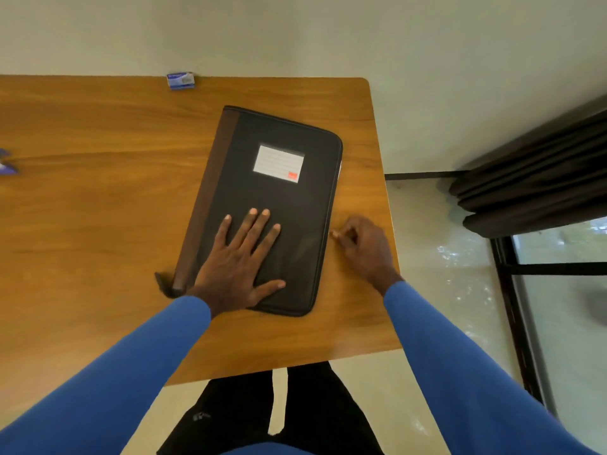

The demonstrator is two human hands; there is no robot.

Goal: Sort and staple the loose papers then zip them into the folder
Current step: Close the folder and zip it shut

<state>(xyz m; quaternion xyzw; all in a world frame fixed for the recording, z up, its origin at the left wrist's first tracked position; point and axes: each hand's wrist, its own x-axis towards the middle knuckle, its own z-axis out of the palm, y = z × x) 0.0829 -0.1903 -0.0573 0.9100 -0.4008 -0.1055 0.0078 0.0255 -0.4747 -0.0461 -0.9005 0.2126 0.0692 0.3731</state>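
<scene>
Head view: a closed black fabric zip folder with a brown spine lies on the wooden table, towards its right side. The left hand presses flat on the cover. The right hand, fingers curled, pinches what seems to be the zipper pull at the folder's right edge. Best done by pinning the cover down and drawing steadily along the track.

I cannot name the purple object, which the left edge cuts off. Print on the small blue box and the folder label is too small to read. Blur hides whether my right grip pinches anything.
</scene>
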